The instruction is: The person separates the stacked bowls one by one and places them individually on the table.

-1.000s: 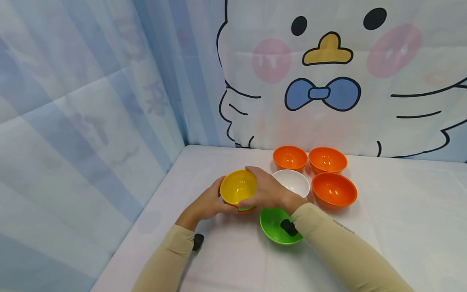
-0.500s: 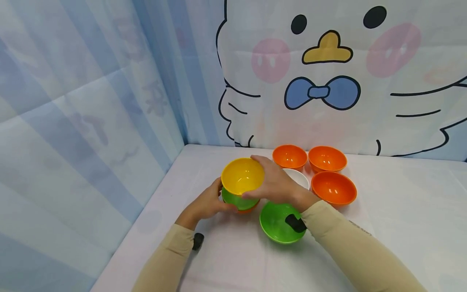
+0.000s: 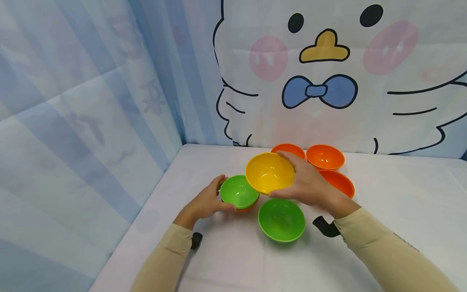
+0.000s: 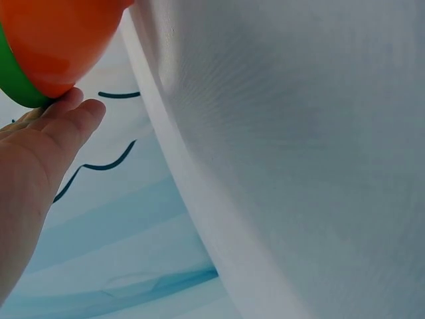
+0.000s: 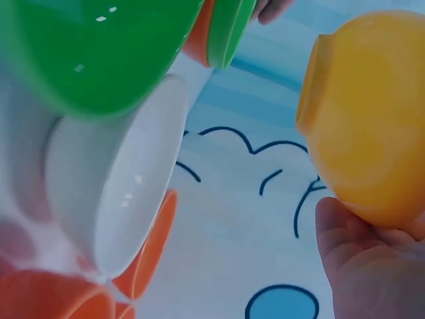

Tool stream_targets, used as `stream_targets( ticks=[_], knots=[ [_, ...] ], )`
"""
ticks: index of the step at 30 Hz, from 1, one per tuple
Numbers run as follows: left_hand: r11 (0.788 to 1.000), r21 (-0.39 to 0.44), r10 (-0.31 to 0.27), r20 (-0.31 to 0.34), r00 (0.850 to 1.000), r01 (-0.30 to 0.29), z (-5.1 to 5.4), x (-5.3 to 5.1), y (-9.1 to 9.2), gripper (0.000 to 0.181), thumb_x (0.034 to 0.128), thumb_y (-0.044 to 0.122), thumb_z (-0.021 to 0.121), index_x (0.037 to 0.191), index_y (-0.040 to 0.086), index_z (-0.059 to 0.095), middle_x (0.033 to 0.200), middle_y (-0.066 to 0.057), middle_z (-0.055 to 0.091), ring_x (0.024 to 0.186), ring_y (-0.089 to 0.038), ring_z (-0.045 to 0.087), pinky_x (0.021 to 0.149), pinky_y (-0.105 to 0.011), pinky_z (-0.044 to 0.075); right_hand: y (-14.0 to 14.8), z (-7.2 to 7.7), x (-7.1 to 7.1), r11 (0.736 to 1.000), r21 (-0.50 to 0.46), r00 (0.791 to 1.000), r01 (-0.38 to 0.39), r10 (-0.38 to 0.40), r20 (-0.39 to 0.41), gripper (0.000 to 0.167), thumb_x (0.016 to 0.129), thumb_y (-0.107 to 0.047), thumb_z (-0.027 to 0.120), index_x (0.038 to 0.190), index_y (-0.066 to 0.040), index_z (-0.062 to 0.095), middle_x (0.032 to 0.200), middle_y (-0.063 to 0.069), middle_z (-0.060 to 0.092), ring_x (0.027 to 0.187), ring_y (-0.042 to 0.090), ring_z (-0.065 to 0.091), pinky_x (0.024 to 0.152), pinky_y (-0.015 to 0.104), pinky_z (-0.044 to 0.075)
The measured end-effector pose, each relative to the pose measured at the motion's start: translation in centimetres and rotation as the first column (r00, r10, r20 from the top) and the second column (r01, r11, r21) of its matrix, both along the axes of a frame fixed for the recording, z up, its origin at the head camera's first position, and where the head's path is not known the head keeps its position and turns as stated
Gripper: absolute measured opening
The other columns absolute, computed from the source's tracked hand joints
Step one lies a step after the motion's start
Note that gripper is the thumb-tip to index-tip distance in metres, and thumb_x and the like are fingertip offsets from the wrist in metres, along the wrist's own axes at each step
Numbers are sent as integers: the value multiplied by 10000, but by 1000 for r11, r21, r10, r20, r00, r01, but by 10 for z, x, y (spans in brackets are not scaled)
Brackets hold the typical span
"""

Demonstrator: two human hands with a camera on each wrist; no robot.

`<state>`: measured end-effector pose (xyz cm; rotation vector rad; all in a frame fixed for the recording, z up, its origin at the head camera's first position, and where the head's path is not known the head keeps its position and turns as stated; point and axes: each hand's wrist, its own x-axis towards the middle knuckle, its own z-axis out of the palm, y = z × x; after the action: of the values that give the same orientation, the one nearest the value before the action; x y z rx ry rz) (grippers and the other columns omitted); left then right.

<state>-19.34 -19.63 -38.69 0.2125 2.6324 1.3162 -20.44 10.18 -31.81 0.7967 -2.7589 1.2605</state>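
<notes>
My right hand (image 3: 310,182) holds a yellow bowl (image 3: 270,172) by its rim, raised above the table, thumb on the near side and fingers on the far side. The right wrist view shows that yellow bowl (image 5: 372,119) from below and outside. On the left, a green bowl (image 3: 238,192) sits nested in an orange bowl (image 3: 249,208). My left hand (image 3: 206,202) grips this pair from its left side, the thumb in front. In the left wrist view its fingers (image 4: 73,123) touch the orange bowl (image 4: 63,40) near the green rim.
A separate green bowl (image 3: 281,221) stands nearest me. Behind the raised hand are three orange bowls, one (image 3: 325,157) near the back edge. A white bowl (image 5: 143,179) shows in the right wrist view but is hidden in the head view. Curtains (image 3: 91,121) border the table.
My right hand has lifted the yellow bowl out of the green one and carried it up and rightward. The nested green bowl is now uncovered. My left hand has stayed at the stack.
</notes>
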Motion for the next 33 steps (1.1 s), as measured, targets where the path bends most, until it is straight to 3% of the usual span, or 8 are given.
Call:
stream_targets(
  ticks=[6, 17, 33],
  knots=[
    [1000, -7, -3, 2, 1000, 3, 2, 1, 1, 1109, 761, 298, 885, 1580, 14, 193, 1593, -132, 326, 1399, -378, 383, 1132, -523, 330, 37, -8, 18, 998, 46, 997, 46, -44, -59, 999, 739, -370, 875, 1506, -10, 345, 1401, 186, 485, 1130, 349, 537, 892, 534, 529],
    [997, -77, -17, -7, 1000, 16, 6, 1, 1, 1110, 765, 326, 883, 1576, 6, 197, 1586, -149, 331, 1417, -343, 366, 1143, -514, 313, 82, -27, 37, 985, 79, 987, 156, -154, -40, 1020, 735, -387, 887, 1513, -28, 333, 1401, 212, 464, 1101, 357, 530, 861, 518, 515],
    [996, -84, 2, 0, 1000, -2, 1, -2, 2, 1123, 748, 345, 895, 1572, 3, 213, 1572, -168, 349, 1405, -357, 381, 1123, -530, 341, 111, -61, 67, 960, 158, 972, 230, -235, 14, 1057, 695, -430, 910, 1495, -11, 361, 1365, 254, 500, 1079, 364, 556, 854, 510, 529]
  ],
)
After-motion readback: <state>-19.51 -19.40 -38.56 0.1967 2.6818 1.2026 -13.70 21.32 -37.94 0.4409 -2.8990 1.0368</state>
